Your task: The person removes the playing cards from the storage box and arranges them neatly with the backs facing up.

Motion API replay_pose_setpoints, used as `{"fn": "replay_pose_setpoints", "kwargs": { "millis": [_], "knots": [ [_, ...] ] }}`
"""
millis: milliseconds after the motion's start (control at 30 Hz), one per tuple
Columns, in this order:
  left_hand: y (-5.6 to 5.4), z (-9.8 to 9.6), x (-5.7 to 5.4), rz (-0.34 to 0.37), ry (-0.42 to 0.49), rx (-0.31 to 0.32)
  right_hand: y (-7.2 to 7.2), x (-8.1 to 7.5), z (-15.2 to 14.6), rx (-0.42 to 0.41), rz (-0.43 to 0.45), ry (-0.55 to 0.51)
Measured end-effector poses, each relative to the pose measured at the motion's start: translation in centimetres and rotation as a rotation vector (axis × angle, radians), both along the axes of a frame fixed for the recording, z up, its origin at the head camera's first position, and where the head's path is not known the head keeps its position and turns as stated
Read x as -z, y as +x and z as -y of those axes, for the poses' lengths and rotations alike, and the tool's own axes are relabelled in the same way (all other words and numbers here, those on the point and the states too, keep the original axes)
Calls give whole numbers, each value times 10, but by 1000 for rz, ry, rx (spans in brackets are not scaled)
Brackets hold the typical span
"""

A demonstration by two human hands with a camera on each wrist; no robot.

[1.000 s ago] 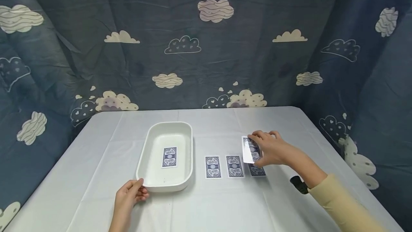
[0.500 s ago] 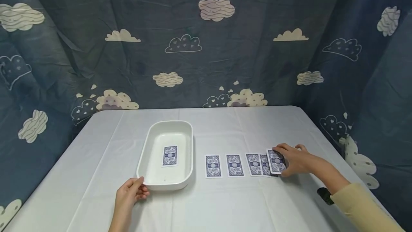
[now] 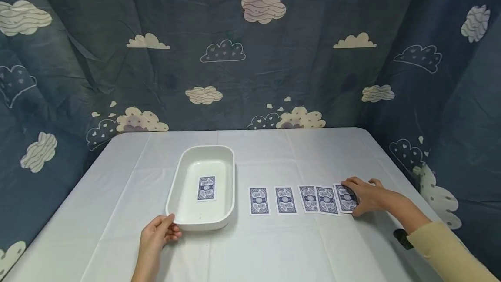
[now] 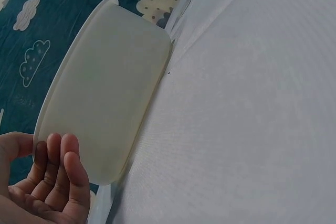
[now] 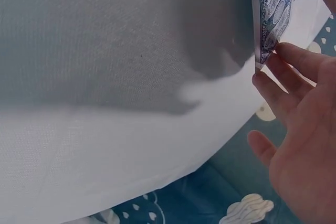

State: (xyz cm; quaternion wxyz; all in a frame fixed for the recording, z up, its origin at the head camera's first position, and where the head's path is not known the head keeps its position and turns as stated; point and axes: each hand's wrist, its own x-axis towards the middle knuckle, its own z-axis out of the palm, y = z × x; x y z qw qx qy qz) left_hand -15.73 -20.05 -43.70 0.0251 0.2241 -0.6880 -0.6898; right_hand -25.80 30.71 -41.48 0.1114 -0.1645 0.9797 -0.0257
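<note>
My left hand (image 3: 154, 240) pinches the rim of a white plastic tub (image 3: 172, 206) at its near left corner, thumb on top and curled fingers below, as the left wrist view shows. Inside the tub lies one face-down playing card (image 3: 206, 188) with a blue patterned back. Right of the tub, several face-down cards form a row. At its right end my right hand (image 3: 372, 196) pinches a playing card (image 3: 345, 198) by its edges between thumb and fingers. In the right wrist view that card (image 5: 273, 17) is tilted. Just left of it a card (image 3: 327, 200) touches or slightly overlaps its neighbour (image 3: 308, 198).
Two cards stand apart nearer the tub, a left one (image 3: 259, 201) and a middle one (image 3: 285, 200). A white cloth (image 3: 274, 247) covers the table. Behind and at both sides hangs a dark blue curtain (image 3: 297, 73) with cloud prints.
My right hand has carried its card right and lowered it to the row's right end. Another card now lies fully visible beneath where it passed. The left hand keeps its place on the tub.
</note>
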Motion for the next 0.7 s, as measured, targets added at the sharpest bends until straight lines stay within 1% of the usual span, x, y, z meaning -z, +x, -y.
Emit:
{"fn": "replay_pose_setpoints", "kwargs": {
  "millis": [200,333,500,700],
  "knots": [
    [0,-1,-2,3,-1,-2,1,3,-2,5,13,-9],
    [0,-1,-2,0,2,-8,-2,2,-3,-3,16,6],
    [-1,0,-2,-8,0,-11,-6,2,-5,1,42,23],
    [0,0,-2,5,-2,-5,-9,2,-8,-10,54,35]
  ]
}}
